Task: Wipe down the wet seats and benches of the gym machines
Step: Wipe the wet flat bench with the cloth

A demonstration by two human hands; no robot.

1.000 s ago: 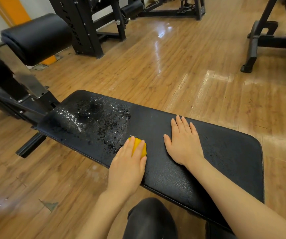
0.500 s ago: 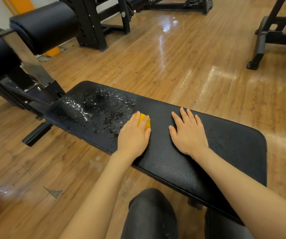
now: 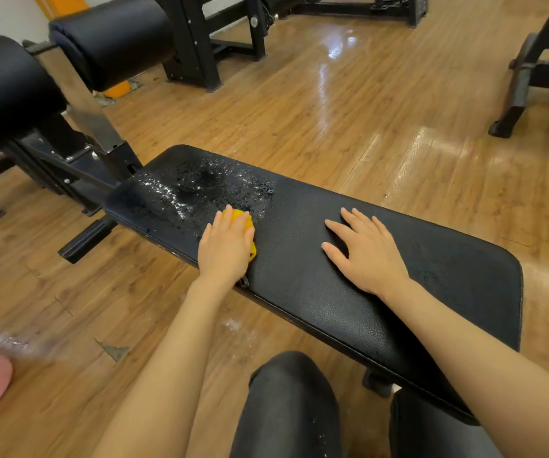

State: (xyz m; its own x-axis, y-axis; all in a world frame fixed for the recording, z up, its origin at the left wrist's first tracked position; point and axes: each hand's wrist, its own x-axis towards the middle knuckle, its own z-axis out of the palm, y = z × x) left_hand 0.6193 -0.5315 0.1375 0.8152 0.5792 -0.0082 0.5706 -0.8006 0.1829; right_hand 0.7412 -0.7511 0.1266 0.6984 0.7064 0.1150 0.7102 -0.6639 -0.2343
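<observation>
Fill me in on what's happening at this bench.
A person is wiping a black padded bench in a gym. The left hand presses a yellow cloth flat at the edge of a patch of water droplets on the bench's left end. The right hand lies open and flat on the pad, bracing. The stretch under and between the hands looks mostly dry; the wet patch is not yet wiped.

Bench pad (image 3: pixel 349 292): black leather-look cover, fine pebbled grain, low sheen. Far end wet, with beaded water droplets (image 3: pixel 197 190) glinting. Cloth (image 3: pixel 248 228): yellow, soft-looking, matt. Floor (image 3: pixel 349 104): wood-grain planks, glossy, strong reflections; chipped patch near lower left. Roller pads (image 3: pixel 114 38): black, smooth, slight sheen. Upright post (image 3: pixel 84 110): bare brushed metal, dull. Machine frames (image 3: pixel 200 44): black painted metal, semi-matt.
</observation>
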